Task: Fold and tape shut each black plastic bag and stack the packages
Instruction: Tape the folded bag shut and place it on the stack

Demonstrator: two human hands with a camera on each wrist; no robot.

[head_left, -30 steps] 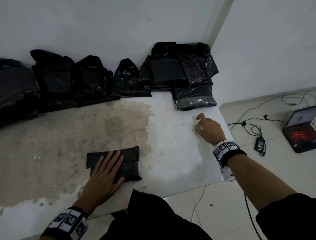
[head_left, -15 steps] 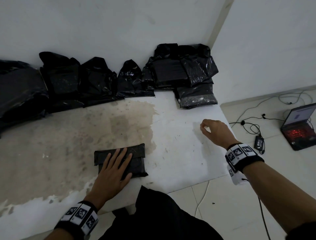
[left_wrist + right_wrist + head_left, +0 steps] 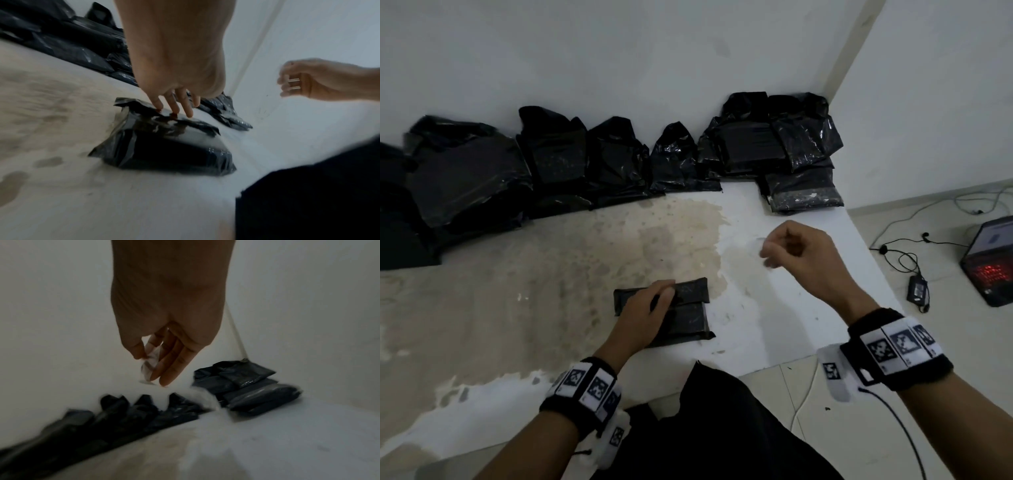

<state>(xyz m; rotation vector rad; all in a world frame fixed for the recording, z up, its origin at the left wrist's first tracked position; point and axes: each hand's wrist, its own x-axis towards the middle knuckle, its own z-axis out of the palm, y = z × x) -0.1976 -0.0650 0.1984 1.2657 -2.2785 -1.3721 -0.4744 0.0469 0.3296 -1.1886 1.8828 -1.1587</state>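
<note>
A folded black bag package [image 3: 688, 322] lies on the white table [image 3: 774, 308] near its front edge. My left hand [image 3: 661, 292] rests on it, its fingertips [image 3: 173, 112] pressing the folded flap [image 3: 185, 125] down. My right hand [image 3: 779, 250] hovers above the table to the right of the package. Its thumb and forefinger pinch a short strip of clear tape [image 3: 149, 365]; the other fingers are loosely extended. The tape shows only faintly in the head view.
Several loose black bags [image 3: 551, 164] lean on the back wall. A stack of black packages [image 3: 804, 195] stands in the back right corner. On the floor to the right are a laptop [image 3: 993, 263], a charger [image 3: 918, 288] and cables. The table's surface is stained brown on the left.
My right hand lifted off the table and moved left toward the package, pinching tape. My left hand's flat fingers drew together onto the package's flap.
</note>
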